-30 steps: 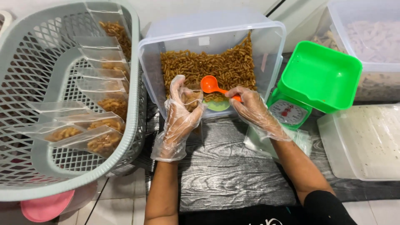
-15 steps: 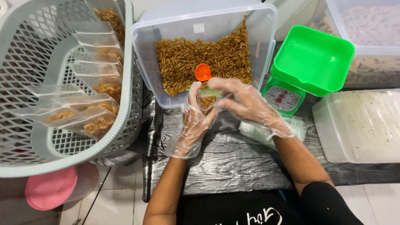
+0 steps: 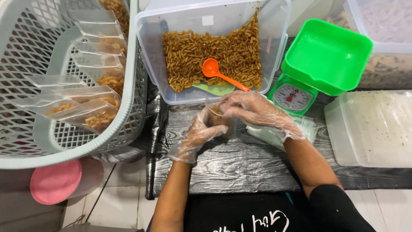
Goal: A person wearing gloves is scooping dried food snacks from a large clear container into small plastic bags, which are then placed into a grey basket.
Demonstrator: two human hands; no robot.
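Note:
Both my hands wear thin clear plastic gloves. My left hand [image 3: 198,133] and my right hand [image 3: 254,111] hold a small clear bag [image 3: 219,115] with brown snack pieces between them, above the dark wood-grain table [image 3: 240,163]. The right hand's fingers pinch the bag's top. Just beyond the hands stands a clear plastic tub [image 3: 150,47] of brown curled snacks [image 3: 193,51]. An orange spoon [image 3: 214,72] lies in it, untouched, beside a light green scoop [image 3: 214,89].
A grey lattice basket [image 3: 128,116] at left holds several filled clear bags [image 3: 86,114]. A green kitchen scale [image 3: 319,64] stands at right, with empty bags [image 3: 302,126] beneath my right wrist. A white lidded box [image 3: 373,129] sits far right. A pink lid [image 3: 53,182] lies below the basket.
My right hand let go of the orange spoon, which now lies in the tub. Both hands drew back from the tub toward me and closed together on the small bag.

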